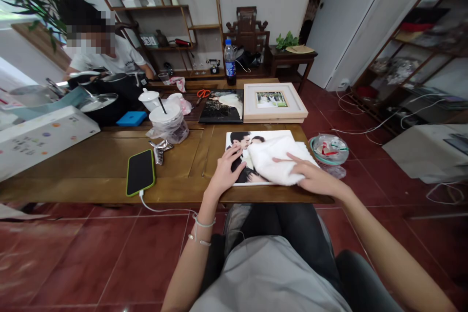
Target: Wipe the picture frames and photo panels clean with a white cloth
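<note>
A white-edged photo panel (239, 175) with a picture of a couple lies flat near the table's front edge. Spread over its right part is a folded white cloth (272, 156), which hides much of the picture. My left hand (227, 168) rests on the panel's left side, fingers apart, with nothing in it. On the cloth's right side lies my right hand (305, 174), its fingers stretched out flat over the fabric and pressing on it rather than gripping. Behind the panel are a framed photo (271, 99) and a dark photo panel (219, 112).
A phone (140, 173) with a charging cable lies left on the wooden table (179, 165). Nearby stand a bagged cup (166, 119), a blue box (131, 118), orange scissors (203, 93) and a bottle (230, 63). A waste bin (329, 149) stands right. Another person (106, 56) sits across.
</note>
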The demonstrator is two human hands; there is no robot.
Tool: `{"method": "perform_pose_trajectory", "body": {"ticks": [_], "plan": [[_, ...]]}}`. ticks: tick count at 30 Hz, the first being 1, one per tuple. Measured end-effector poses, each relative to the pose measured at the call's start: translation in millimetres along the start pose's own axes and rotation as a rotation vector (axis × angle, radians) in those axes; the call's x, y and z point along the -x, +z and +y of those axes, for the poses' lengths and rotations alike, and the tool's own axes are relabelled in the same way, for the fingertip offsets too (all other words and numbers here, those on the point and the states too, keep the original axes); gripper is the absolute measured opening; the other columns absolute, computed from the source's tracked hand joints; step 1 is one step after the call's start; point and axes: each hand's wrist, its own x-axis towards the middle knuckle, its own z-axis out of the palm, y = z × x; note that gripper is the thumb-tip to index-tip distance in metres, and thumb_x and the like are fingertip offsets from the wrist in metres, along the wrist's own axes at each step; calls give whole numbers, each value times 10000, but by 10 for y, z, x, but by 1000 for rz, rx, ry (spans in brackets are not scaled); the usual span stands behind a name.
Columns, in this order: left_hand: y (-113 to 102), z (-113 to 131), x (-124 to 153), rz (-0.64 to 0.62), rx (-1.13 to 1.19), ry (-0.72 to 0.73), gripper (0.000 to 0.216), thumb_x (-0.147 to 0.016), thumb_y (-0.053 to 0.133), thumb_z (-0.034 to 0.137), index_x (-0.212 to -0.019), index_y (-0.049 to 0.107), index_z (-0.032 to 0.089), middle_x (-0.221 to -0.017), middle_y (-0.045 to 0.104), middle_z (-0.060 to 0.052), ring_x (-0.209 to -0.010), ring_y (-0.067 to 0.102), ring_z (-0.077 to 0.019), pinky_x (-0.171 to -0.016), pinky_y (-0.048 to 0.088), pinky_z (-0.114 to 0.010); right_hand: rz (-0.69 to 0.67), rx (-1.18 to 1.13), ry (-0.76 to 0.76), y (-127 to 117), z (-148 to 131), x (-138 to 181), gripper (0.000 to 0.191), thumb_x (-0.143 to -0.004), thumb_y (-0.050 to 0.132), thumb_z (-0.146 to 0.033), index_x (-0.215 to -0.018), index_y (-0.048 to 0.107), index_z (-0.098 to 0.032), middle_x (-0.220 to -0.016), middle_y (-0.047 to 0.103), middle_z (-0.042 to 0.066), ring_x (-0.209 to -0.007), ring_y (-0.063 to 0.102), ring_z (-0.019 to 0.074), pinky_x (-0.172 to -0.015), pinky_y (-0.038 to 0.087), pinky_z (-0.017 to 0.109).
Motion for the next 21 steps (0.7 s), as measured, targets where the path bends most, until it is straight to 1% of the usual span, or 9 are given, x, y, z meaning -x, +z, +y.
{"method": "perform_pose_trajectory", "body": {"ticks": [3,6,9,11,14,16,18,21], "plan": [[-1,-5,-4,-18,-6,-8,357,-889,520,316,-1223,584,210,-1381,498,-102,-1340,374,-247,-1108,285,-489,107,25,57,-77,223,-267,454,-613,450,-78,-968,687,-232,-1275,596,11,-1363,284,297,-1075,330,486],[-5,-3,-7,-36,-20,-13,358,-894,509,317,-1225,581,201,-1382,496,-106,-1344,369,-248,-1109,281,-490,171,63,70,-149,368,-571,455,-623,471,-104,-1005,691,-217,-1179,656,28,-1325,363,305,-1071,333,490],[-12,-2,-6,-46,-28,-8,364,-892,513,315,-1230,576,195,-1384,493,-110,-1348,364,-250,-1108,282,-491,207,90,56,-181,433,-811,454,-630,470,-101,-1021,690,-172,-1162,665,65,-1261,451,307,-1102,259,520],[-15,-1,-6,-45,-23,-5,363,-889,517,312,-1231,576,203,-1385,492,-109,-1347,367,-253,-1106,286,-494,228,99,48,-166,441,-873,454,-645,462,-98,-1037,681,-164,-1162,664,73,-1242,472,294,-1126,189,530],[-14,3,-8,-33,-12,-9,362,-885,523,314,-1229,578,216,-1381,496,-104,-1340,379,-257,-1103,293,-493,255,111,27,-105,402,-792,459,-647,450,-90,-1035,666,-204,-1242,620,40,-1278,435,266,-1142,149,515],[-10,7,-10,-23,-7,-10,361,-884,525,316,-1228,579,221,-1380,498,-100,-1337,384,-255,-1105,293,-487,263,117,-1,-62,342,-654,447,-638,448,-82,-1005,659,-229,-1326,556,20,-1306,401,254,-1140,168,507],[-6,10,-11,-16,-9,-7,364,-885,522,313,-1231,577,216,-1384,494,-100,-1339,380,-251,-1108,293,-479,250,121,-28,-28,262,-489,427,-625,445,-72,-963,655,-227,-1377,505,29,-1326,372,254,-1132,193,512],[-2,14,-9,-13,-13,3,365,-886,519,302,-1236,573,215,-1389,490,-97,-1350,365,-245,-1111,294,-470,211,120,-46,17,137,-248,426,-593,427,-51,-910,653,-225,-1390,488,37,-1349,331,253,-1122,214,523]]}}
